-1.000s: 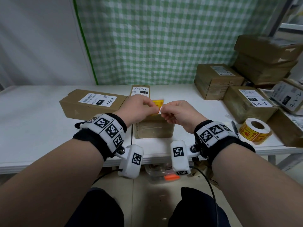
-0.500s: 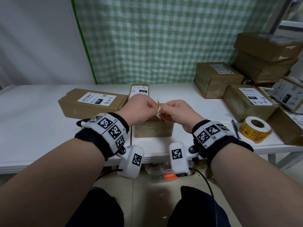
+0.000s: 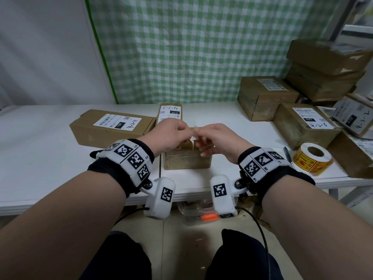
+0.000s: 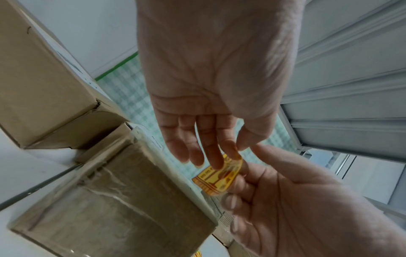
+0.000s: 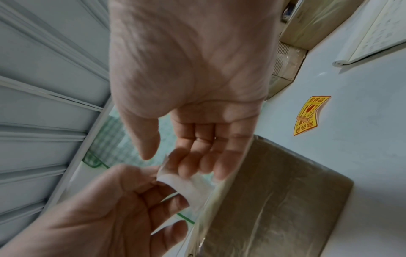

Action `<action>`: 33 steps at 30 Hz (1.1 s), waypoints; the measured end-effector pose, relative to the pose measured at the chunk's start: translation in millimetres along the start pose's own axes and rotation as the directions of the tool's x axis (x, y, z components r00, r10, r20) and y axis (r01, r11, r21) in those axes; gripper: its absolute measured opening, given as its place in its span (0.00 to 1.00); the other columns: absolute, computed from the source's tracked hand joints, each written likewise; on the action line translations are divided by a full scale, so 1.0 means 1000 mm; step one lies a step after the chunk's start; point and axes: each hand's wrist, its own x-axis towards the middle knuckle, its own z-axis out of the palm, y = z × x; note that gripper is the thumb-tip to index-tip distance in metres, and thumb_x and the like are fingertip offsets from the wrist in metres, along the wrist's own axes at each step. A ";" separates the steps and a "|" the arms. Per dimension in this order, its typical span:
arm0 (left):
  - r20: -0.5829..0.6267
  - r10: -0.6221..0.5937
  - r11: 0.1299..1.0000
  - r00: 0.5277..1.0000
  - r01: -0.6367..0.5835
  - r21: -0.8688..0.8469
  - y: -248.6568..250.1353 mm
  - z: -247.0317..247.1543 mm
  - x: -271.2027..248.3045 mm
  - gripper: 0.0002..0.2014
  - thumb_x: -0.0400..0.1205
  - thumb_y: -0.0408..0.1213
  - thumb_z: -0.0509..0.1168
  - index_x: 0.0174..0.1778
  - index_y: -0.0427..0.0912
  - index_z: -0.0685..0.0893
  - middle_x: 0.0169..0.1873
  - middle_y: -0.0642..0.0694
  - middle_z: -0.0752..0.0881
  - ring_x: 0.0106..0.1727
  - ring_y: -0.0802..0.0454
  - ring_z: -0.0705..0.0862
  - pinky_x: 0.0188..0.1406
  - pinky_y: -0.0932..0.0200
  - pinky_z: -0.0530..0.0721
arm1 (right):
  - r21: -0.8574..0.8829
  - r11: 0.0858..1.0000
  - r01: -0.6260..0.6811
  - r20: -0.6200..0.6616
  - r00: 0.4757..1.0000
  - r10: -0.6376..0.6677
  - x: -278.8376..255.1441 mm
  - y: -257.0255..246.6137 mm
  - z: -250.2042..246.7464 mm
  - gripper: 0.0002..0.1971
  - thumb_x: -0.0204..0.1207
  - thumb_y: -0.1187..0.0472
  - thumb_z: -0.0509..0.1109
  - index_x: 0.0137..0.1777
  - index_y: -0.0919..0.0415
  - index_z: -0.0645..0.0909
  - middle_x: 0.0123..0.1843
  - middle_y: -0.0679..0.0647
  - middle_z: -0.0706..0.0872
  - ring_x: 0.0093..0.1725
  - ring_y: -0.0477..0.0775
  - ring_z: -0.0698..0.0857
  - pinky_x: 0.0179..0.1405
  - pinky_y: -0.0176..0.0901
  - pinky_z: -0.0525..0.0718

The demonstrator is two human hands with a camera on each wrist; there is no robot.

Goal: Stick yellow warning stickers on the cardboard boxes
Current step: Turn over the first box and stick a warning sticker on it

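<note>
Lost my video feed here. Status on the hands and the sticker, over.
Left hand and right hand both pinching one yellow sticker, backing paper partly peeled. Held above the taped box, not yet stuck. Nothing in the way.

Parcel packing/shipping station. Evidence: white table (image 3: 50, 150) carrying labelled cardboard boxes (image 3: 302, 126), more stacked at right, sticker roll (image 3: 311, 159), checked curtain (image 3: 191, 49) as backdrop.

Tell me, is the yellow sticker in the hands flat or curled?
Curled: the yellow sticker bows between the left hand and right hand, both pinching it.
</note>
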 end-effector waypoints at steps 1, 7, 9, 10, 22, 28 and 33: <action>0.006 -0.007 1.000 1.000 0.007 -0.015 0.000 0.000 0.000 0.09 0.79 0.35 0.63 0.34 0.41 0.83 0.35 0.43 0.84 0.40 0.48 0.82 0.42 0.52 0.83 | -0.019 1.000 0.005 0.010 1.000 -0.005 0.000 0.000 0.000 0.14 0.79 0.57 0.67 0.33 0.60 0.79 0.30 0.53 0.81 0.29 0.48 0.78 0.30 0.38 0.83; 0.071 -0.047 0.978 0.996 0.060 -0.198 0.001 0.001 0.000 0.09 0.80 0.42 0.64 0.41 0.40 0.83 0.34 0.46 0.85 0.37 0.53 0.84 0.38 0.58 0.83 | 0.036 0.999 0.027 0.018 0.999 -0.028 0.003 0.000 0.002 0.12 0.81 0.61 0.65 0.35 0.61 0.76 0.31 0.53 0.80 0.29 0.47 0.77 0.27 0.33 0.81; 0.110 0.002 0.977 0.994 0.022 -0.213 0.000 0.000 -0.001 0.12 0.82 0.44 0.62 0.39 0.40 0.82 0.35 0.46 0.84 0.36 0.55 0.83 0.36 0.61 0.83 | 0.097 0.995 0.038 0.020 0.999 -0.040 0.003 -0.001 0.003 0.12 0.81 0.64 0.63 0.34 0.61 0.75 0.30 0.52 0.78 0.28 0.47 0.75 0.25 0.32 0.80; 0.125 0.018 0.971 0.992 0.013 -0.239 -0.001 0.000 -0.002 0.12 0.82 0.43 0.62 0.38 0.40 0.81 0.35 0.45 0.83 0.36 0.55 0.83 0.35 0.64 0.83 | 0.130 0.991 0.040 0.027 0.999 -0.044 0.003 -0.001 0.004 0.12 0.81 0.64 0.62 0.34 0.60 0.75 0.29 0.52 0.78 0.28 0.47 0.75 0.25 0.32 0.79; 0.246 0.080 0.661 0.966 0.133 -0.738 0.001 -0.006 -0.001 0.06 0.83 0.27 0.57 0.40 0.34 0.75 0.36 0.39 0.84 0.42 0.48 0.88 0.58 0.53 0.84 | 0.530 0.848 0.010 0.112 0.990 -0.082 -0.003 -0.003 -0.006 0.13 0.83 0.66 0.58 0.36 0.61 0.75 0.26 0.51 0.81 0.28 0.46 0.80 0.34 0.35 0.85; 0.211 0.076 0.685 0.974 0.103 -0.722 0.001 -0.002 -0.002 0.10 0.82 0.25 0.56 0.35 0.34 0.75 0.36 0.37 0.84 0.46 0.42 0.85 0.60 0.47 0.84 | 0.495 0.869 -0.007 0.051 0.998 -0.021 -0.003 -0.004 -0.006 0.13 0.81 0.64 0.59 0.35 0.62 0.77 0.24 0.52 0.79 0.25 0.47 0.79 0.29 0.36 0.85; 0.225 0.023 0.829 0.974 0.107 -0.549 0.002 0.001 -0.002 0.09 0.82 0.25 0.57 0.37 0.37 0.78 0.43 0.34 0.84 0.52 0.38 0.83 0.62 0.48 0.81 | 0.147 0.989 -0.028 -0.023 0.999 0.032 0.000 -0.004 0.000 0.17 0.83 0.53 0.61 0.34 0.59 0.77 0.24 0.52 0.76 0.24 0.49 0.75 0.23 0.36 0.79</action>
